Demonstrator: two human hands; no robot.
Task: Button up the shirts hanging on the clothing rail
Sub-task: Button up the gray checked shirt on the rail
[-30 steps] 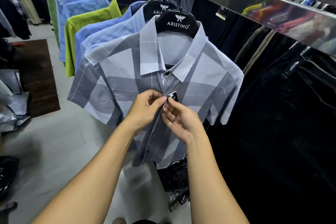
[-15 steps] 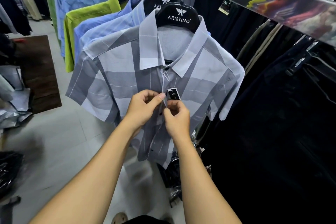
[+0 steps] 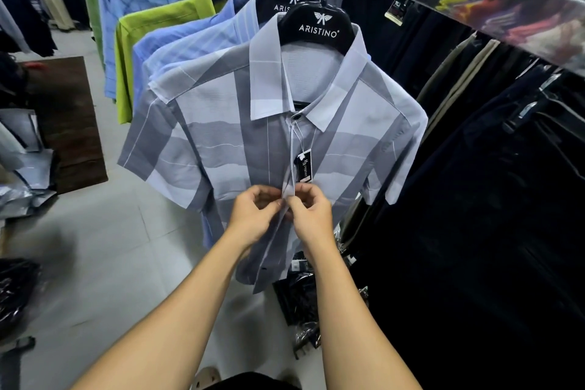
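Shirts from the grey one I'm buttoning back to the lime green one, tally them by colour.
grey checked shirt: 1
pale blue striped shirt: 1
blue shirt: 1
lime green shirt: 1
Total: 4

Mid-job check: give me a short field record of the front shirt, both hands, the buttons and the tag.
shirt: grey striped shirt, frontmost, on a black hanger
left hand: pinches the placket edge below the tag
right hand: pinches the facing edge, fingertips beside the left's
collar button: looks fastened
lower button: visible near hem, state unclear
tag: hangs just above the hands
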